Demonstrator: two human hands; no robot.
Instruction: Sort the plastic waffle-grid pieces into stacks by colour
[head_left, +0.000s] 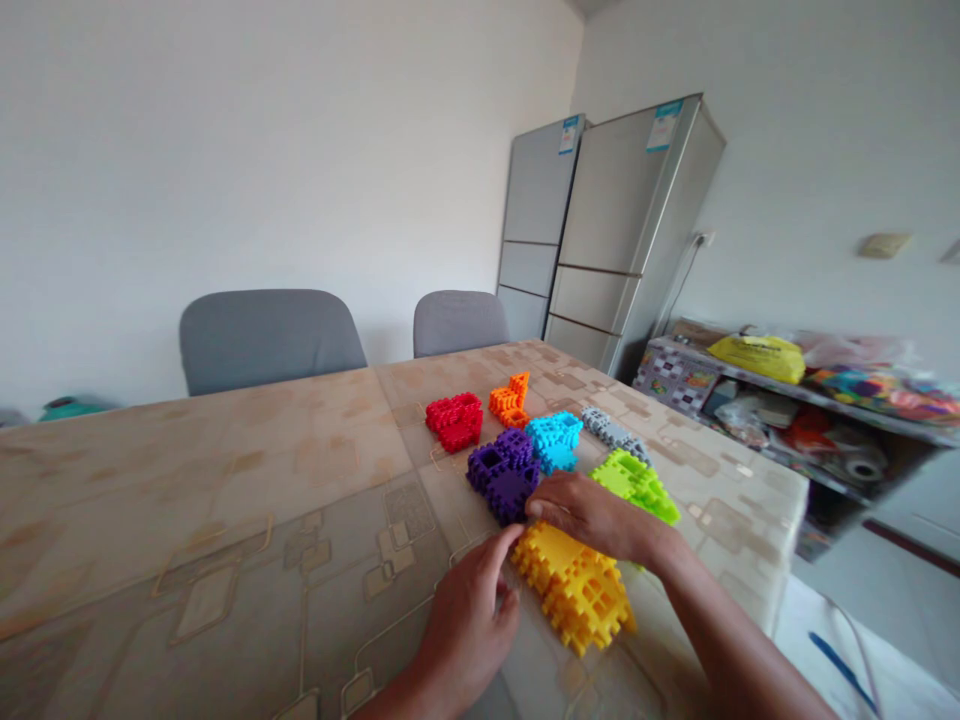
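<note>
A stack of yellow interlocking plastic blocks [574,585] lies on the table nearest me. Beside its left edge is my left hand [472,625], a finger stretched toward the corner where yellow meets purple, the thumb apart from it. My right hand [581,510] reaches over the far end of the yellow stack. Its fingers are curled together at the purple blocks [504,475], and whatever lies under them is hidden. Just beyond are light blue blocks [553,440], lime green blocks [634,483], red blocks [454,420], orange blocks [510,402] and grey blocks [615,434].
A patterned cloth covers the table [225,510]. Two grey chairs [270,335] stand along its far side. Behind is a silver refrigerator [607,220]. At right, a low shelf [675,370] holds a yellow bag [757,357] and other goods.
</note>
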